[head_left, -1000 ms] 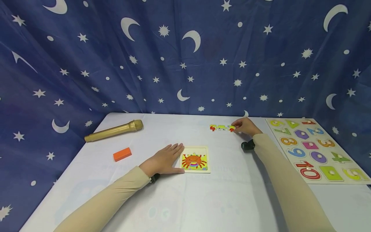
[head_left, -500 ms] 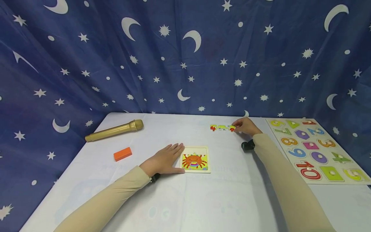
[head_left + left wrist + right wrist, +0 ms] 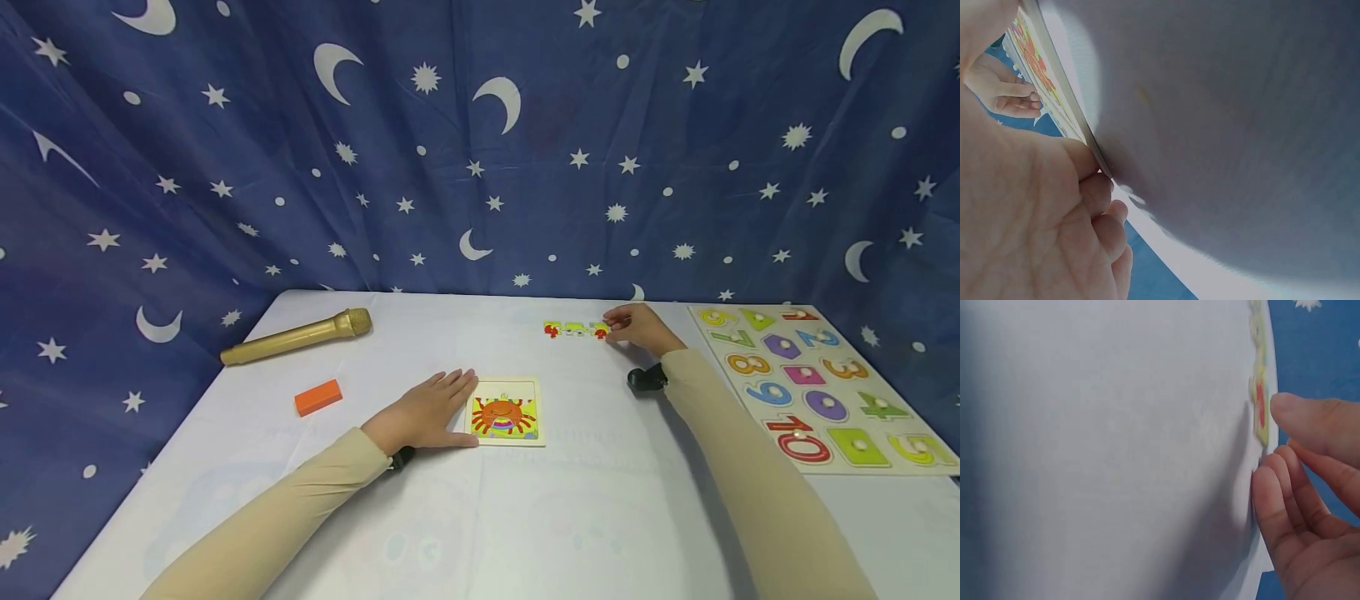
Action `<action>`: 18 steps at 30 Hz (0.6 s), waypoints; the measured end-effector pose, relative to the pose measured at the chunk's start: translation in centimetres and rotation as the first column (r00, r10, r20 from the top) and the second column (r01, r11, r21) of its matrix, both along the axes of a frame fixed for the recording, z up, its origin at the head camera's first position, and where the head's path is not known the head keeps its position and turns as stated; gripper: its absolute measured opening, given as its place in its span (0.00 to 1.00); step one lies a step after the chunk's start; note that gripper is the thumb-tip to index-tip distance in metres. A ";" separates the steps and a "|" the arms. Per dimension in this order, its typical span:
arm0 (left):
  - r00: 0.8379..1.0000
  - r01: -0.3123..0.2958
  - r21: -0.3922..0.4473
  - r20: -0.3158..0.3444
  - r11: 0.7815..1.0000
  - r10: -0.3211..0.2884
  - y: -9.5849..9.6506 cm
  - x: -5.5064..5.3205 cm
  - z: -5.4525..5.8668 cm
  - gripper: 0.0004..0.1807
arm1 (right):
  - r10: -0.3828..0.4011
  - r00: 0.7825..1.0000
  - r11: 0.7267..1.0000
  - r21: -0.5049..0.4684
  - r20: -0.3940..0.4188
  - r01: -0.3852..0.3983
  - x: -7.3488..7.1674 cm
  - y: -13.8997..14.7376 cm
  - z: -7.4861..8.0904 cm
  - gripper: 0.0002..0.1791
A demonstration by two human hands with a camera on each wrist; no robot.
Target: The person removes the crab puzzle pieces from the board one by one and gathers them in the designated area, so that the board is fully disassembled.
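Observation:
A small square crab puzzle with a pale frame lies mid-table. My left hand rests at its left side with fingers and thumb spread, the thumb along the lower left corner. In the left wrist view, fingertips sit right at the frame edge. Farther back, several small yellow-green and red puzzle pieces lie in a short row. My right hand is at the row's right end, its fingers loosely bent. In the right wrist view, thumb and fingers stand apart beside the end piece, with nothing between them.
A gold microphone lies at the back left, with an orange block in front of it. To the right is a large number-and-shape peg board. A blue curtain with stars and moons hangs behind the white table.
My right hand has shifted slightly to the right, away from the end piece, showing more of it. The left hand and the crab puzzle have stayed in place.

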State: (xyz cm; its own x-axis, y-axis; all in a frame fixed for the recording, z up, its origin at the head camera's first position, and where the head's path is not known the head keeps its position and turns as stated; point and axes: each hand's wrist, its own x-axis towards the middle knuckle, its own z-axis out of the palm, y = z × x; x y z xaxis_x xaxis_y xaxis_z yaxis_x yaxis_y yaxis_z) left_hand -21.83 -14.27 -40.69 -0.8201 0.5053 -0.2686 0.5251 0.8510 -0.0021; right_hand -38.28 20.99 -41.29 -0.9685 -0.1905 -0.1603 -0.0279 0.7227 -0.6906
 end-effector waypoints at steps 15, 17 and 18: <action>1.000 -0.002 -0.004 0.002 1.000 0.002 0.0 0.0 -0.1 0.53 | 0.152 0.980 0.973 -0.157 -0.129 -0.172 4.7 -1.8 1.6 0.26; 1.000 -0.003 -0.004 0.003 1.000 0.003 0.0 0.0 -0.1 0.53 | 0.166 0.976 0.966 -0.175 -0.138 -0.189 5.4 -2.4 1.9 0.26; 1.000 -0.002 -0.007 0.002 1.000 0.002 0.0 0.0 -0.1 0.53 | 0.176 0.974 0.962 -0.183 -0.143 -0.201 5.8 -2.7 2.0 0.26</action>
